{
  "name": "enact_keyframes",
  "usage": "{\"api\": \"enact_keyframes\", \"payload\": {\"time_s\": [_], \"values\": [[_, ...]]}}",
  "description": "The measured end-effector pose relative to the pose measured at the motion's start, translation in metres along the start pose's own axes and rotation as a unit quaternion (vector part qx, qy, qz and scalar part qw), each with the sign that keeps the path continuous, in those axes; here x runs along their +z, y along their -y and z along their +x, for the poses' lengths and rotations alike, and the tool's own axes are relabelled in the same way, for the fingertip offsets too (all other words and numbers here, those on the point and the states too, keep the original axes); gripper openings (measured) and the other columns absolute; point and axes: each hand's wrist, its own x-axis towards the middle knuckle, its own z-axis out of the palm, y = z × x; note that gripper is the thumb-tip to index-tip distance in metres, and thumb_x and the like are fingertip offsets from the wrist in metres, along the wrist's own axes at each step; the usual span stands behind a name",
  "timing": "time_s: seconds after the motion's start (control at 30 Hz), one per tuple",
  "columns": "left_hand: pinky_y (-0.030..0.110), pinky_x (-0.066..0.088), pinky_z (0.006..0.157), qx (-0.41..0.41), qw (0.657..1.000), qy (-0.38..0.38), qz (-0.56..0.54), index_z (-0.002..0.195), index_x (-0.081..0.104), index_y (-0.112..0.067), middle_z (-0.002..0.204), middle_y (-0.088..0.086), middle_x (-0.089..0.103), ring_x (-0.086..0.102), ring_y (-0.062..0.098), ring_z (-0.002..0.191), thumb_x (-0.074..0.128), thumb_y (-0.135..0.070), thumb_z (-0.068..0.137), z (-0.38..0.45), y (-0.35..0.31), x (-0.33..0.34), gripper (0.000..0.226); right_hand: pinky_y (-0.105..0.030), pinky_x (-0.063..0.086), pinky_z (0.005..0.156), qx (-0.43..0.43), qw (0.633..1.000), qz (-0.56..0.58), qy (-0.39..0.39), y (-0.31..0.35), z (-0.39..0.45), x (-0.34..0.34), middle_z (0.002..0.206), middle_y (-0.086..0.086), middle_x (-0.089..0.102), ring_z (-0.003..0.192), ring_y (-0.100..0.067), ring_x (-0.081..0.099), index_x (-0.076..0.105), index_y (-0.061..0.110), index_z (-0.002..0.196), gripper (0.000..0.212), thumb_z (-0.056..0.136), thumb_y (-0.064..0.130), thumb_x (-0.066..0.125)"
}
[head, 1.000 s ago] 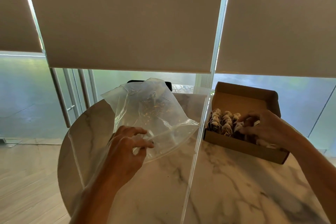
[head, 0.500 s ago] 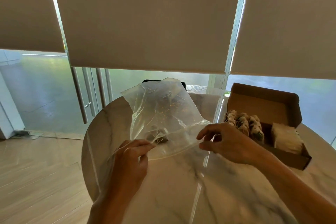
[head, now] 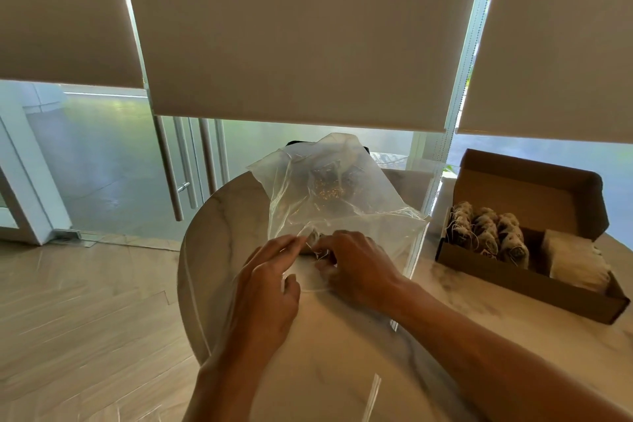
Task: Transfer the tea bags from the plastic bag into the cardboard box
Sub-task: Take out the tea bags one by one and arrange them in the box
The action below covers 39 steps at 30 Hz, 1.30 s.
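A clear plastic bag [head: 329,195] stands crumpled on the round marble table [head: 342,353], with loose tea crumbs inside near its top. My left hand [head: 267,288] holds the bag's near edge at the mouth. My right hand [head: 356,267] reaches into the mouth and its fingers pinch a tea bag [head: 313,238] with white string. An open cardboard box [head: 527,271] sits to the right, holding three rows of tea bags [head: 486,233] on its left side and a pale stack of bags [head: 575,260] on its right side.
The table's left edge drops to a wooden floor [head: 85,319]. Roller blinds [head: 301,27] and glass doors stand behind the table. A dark object shows just behind the plastic bag.
My right hand left the box, crossed left to the plastic bag and went into its mouth, where it now pinches a tea bag. The view has shifted left.
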Motion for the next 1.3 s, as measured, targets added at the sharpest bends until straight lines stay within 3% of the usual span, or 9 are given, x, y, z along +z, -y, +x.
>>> {"api": "enact_keyframes", "payload": {"time_s": [0.37, 0.57, 0.67, 0.8, 0.9, 1.03, 1.17, 1.23, 1.3], "values": [[0.029, 0.048, 0.096, -0.019, 0.999, -0.003, -0.039, 0.127, 0.056, -0.024, 0.125, -0.015, 0.053, 0.056, 0.010, 0.110, 0.067, 0.001, 0.077, 0.000, -0.001, -0.001, 0.057, -0.036, 0.054, 0.077, 0.075, 0.993, 0.023, -0.083, 0.003, 0.018, 0.019, 0.090, 0.001, 0.072, 0.080, -0.018, 0.066, 0.073, 0.022, 0.088, 0.014, 0.083, 0.021, 0.060], [0.027, 0.048, 0.095, -0.024, 0.999, -0.005, -0.047, 0.128, 0.056, -0.022, 0.125, -0.015, 0.054, 0.055, 0.010, 0.109, 0.067, 0.001, 0.077, 0.001, -0.003, -0.002, 0.056, -0.020, 0.050, 0.068, 0.093, 0.984, 0.143, -0.051, 0.007, -0.001, 0.002, 0.081, 0.009, 0.070, 0.073, -0.005, 0.062, 0.073, 0.025, 0.085, 0.008, 0.087, 0.025, 0.064], [0.021, 0.046, 0.092, -0.015, 0.999, -0.010, -0.044, 0.127, 0.056, -0.022, 0.118, -0.023, 0.046, 0.054, 0.005, 0.105, 0.066, 0.001, 0.078, 0.001, -0.004, -0.002, 0.056, -0.015, 0.043, 0.061, 0.126, 0.963, 0.238, -0.014, 0.013, -0.011, -0.017, 0.069, 0.008, 0.065, 0.060, -0.005, 0.057, 0.068, 0.026, 0.075, 0.012, 0.087, 0.023, 0.066], [0.009, 0.039, 0.087, -0.017, 0.999, -0.010, -0.039, 0.127, 0.055, -0.023, 0.116, -0.025, 0.043, 0.051, 0.000, 0.102, 0.065, 0.000, 0.080, 0.001, -0.005, -0.002, 0.053, -0.021, 0.039, 0.047, 0.172, 0.892, 0.416, 0.044, 0.017, -0.022, -0.047, 0.057, 0.000, 0.054, 0.047, -0.009, 0.046, 0.067, 0.010, 0.084, 0.009, 0.089, 0.015, 0.063], [0.013, 0.043, 0.090, -0.014, 0.999, 0.002, -0.034, 0.127, 0.056, -0.022, 0.117, -0.023, 0.046, 0.053, 0.002, 0.103, 0.064, -0.001, 0.080, 0.002, -0.003, -0.002, 0.052, -0.021, 0.035, 0.045, 0.166, 0.864, 0.472, 0.051, 0.017, -0.025, -0.065, 0.058, -0.004, 0.052, 0.048, -0.013, 0.045, 0.066, 0.009, 0.082, 0.010, 0.090, 0.012, 0.060], [0.004, 0.038, 0.090, -0.008, 1.000, 0.001, -0.030, 0.127, 0.056, -0.021, 0.118, -0.021, 0.049, 0.050, -0.002, 0.104, 0.064, -0.003, 0.080, 0.002, -0.001, -0.001, 0.051, -0.020, 0.039, 0.045, 0.148, 0.846, 0.509, 0.057, 0.016, -0.025, -0.082, 0.060, -0.003, 0.051, 0.049, -0.014, 0.047, 0.065, 0.008, 0.085, 0.010, 0.091, 0.012, 0.058], [0.005, 0.030, 0.091, 0.002, 0.999, 0.039, -0.023, 0.131, 0.051, -0.030, 0.123, -0.029, 0.040, 0.032, -0.009, 0.115, 0.064, -0.036, 0.082, -0.002, -0.003, 0.002, 0.051, -0.021, 0.040, 0.048, 0.137, 0.849, 0.508, 0.053, 0.016, -0.027, -0.089, 0.061, -0.004, 0.050, 0.051, -0.014, 0.048, 0.065, 0.007, 0.085, 0.010, 0.090, 0.013, 0.059], [0.013, 0.024, 0.094, 0.028, 0.998, 0.050, -0.007, 0.129, 0.051, -0.039, 0.127, -0.031, 0.036, 0.023, -0.008, 0.119, 0.053, -0.060, 0.077, -0.003, -0.006, 0.004, 0.056, -0.022, 0.039, 0.048, 0.133, 0.851, 0.506, 0.052, 0.016, -0.029, -0.091, 0.061, -0.005, 0.050, 0.050, -0.014, 0.047, 0.066, 0.008, 0.084, 0.010, 0.089, 0.012, 0.059], [0.022, 0.019, 0.098, 0.051, 0.996, 0.063, 0.025, 0.125, 0.052, -0.044, 0.130, -0.028, 0.034, 0.017, -0.007, 0.122, 0.046, -0.068, 0.074, -0.003, -0.009, 0.006, 0.057, -0.022, 0.039, 0.049, 0.129, 0.852, 0.504, 0.053, 0.015, -0.031, -0.092, 0.061, -0.005, 0.050, 0.051, -0.014, 0.047, 0.067, 0.009, 0.082, 0.011, 0.090, 0.011, 0.059]]}}
